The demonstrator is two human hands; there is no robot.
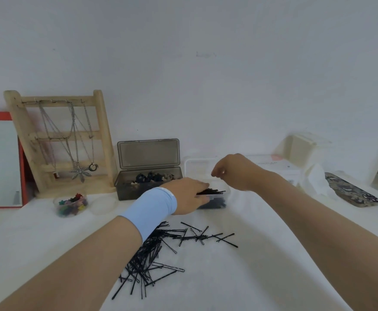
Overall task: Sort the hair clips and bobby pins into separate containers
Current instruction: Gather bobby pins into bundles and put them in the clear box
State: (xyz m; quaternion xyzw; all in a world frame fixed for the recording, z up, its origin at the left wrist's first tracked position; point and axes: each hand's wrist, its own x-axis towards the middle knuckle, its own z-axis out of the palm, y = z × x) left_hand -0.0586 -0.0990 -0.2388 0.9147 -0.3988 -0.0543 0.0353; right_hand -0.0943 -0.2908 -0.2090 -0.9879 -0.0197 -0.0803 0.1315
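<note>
A white counter (262, 254) carried a smoky grey box (138, 191) of hair clips (152, 177) at its back edge, a clear tub (227, 192) beside it. Loose bobby pins (156, 250) lay heaped near the front edge. The left hand (189, 195) gripped a bundle of pins at the tub. The right hand (233, 170) hovered above, fingers curled, grip unclear. The pins looked light, stiff and slippery, likely best pinched mid-length.

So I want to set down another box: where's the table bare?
Bare cloth right of the loose pins, in front of the patterned tray, partly under the right arm. Another patch front left, before the round tub. Crowded along the wall and at the clear box, around the left hand.
</note>
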